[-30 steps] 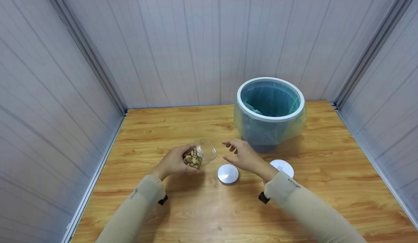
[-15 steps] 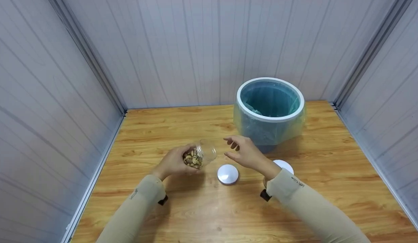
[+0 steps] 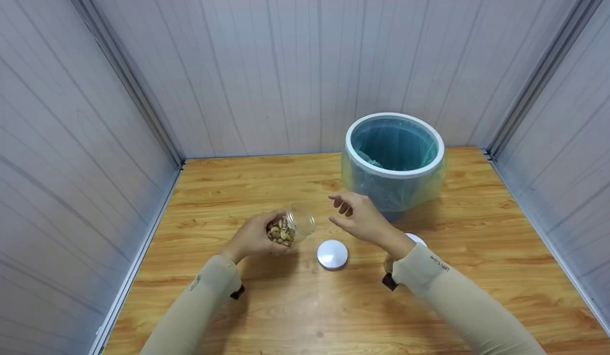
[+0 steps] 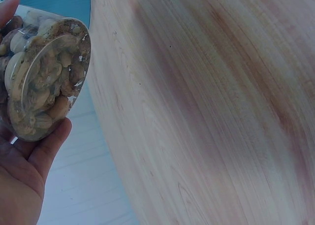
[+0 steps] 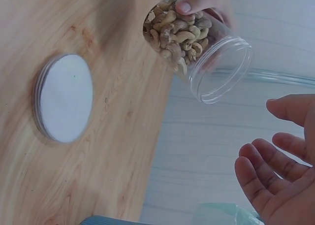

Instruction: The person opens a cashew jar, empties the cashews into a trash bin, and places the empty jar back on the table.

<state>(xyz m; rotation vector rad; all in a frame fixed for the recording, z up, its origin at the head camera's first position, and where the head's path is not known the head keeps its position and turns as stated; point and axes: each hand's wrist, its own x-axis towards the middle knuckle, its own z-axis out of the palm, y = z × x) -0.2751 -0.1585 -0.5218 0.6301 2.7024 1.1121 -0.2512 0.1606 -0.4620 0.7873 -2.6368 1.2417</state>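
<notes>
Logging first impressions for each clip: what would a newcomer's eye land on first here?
Probably the clear jar of nuts, open and tilted, gripped by the left hand above the wooden table. Next, the right hand held open in the air close to the jar's mouth, with a white lid lying flat on the table between the hands. Behind stands a bag-lined bin.

One jar [image 3: 292, 228], two white lids [image 3: 332, 254], one bin [image 3: 393, 165], two hands [image 3: 364, 222].
</notes>
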